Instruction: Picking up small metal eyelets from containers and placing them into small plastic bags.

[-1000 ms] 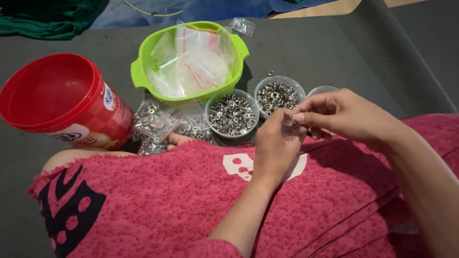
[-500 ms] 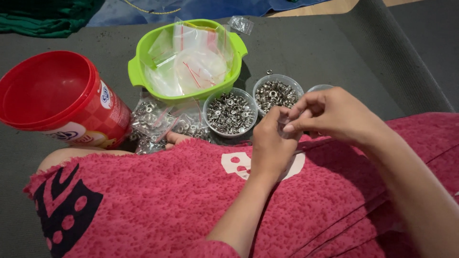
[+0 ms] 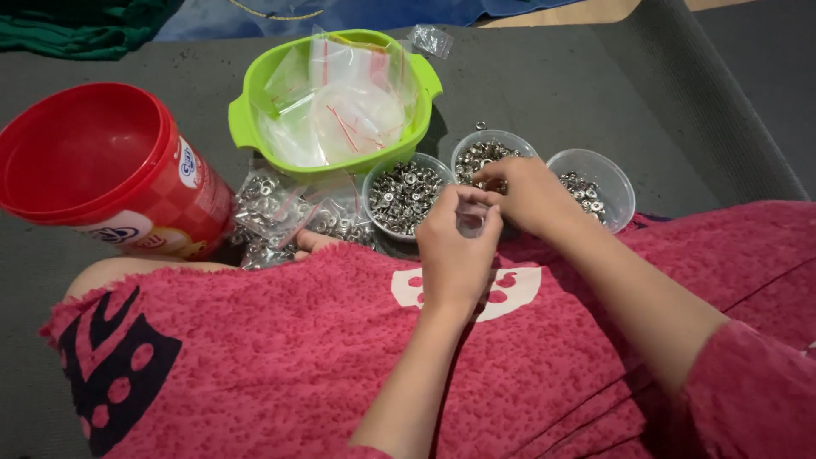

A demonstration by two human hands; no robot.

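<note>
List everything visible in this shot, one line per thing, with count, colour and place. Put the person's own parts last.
bucket: one, red, tipped on its side at the left.
green bowl: one, lime green, top centre.
empty zip bags: several, clear with red strips, inside the green bowl.
loose bag: one, clear, on the mat behind the green bowl.
filled bags: several, clear with silver metal parts, between bucket and cups.
cups: three, clear, holding small silver metal parts, in a row at centre.
mat: one, grey, under everything.
cloths: green and blue, top edge.
pink garment: one, pink with dark and white patches, over the lap.
small clear bag: one, between the hands.
left hand: holds the small clear bag.
right hand: fingers at the bag, over the cups.
</note>
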